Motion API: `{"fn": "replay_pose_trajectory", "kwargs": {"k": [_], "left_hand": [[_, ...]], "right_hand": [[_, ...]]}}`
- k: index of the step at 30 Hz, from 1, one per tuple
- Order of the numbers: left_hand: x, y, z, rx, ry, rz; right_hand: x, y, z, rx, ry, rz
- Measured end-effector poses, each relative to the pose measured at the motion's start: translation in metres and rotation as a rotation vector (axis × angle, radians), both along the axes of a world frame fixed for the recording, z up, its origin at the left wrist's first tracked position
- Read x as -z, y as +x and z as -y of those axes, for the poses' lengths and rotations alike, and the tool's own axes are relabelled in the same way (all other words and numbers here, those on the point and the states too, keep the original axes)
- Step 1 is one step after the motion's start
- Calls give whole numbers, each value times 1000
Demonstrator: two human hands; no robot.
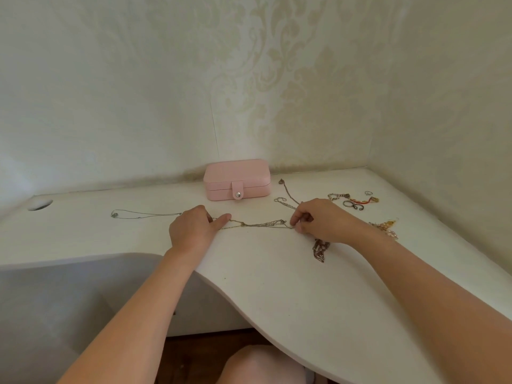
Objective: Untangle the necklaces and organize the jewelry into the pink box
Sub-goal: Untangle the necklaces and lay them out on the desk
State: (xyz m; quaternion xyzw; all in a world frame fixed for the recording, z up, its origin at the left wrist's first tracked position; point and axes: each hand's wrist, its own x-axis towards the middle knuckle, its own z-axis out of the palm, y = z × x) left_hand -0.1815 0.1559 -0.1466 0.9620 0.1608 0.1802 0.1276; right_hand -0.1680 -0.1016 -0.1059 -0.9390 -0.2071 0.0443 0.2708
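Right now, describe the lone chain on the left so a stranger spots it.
Find the closed pink rectangular box against the wall on the white desk. Left of the left hand, the thin silver chain lies stretched out, the only piece there; the tangled chains lie rightward.

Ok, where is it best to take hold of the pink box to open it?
Probably the small snap tab on the front of the pink box, pinched from the near side. The box is closed, the tab faces the person, and its back stands close to the wall.
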Motion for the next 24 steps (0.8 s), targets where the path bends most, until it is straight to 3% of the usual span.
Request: {"fn": "replay_pose_trajectory", "kwargs": {"k": [13,24], "left_hand": [[0,0,-5,-38,46,-43],[-3,-1,-2,-62,51,-81]], "right_hand": [[-26,19,50,464,267,410],[-39,15,77,710,234,424]]}}
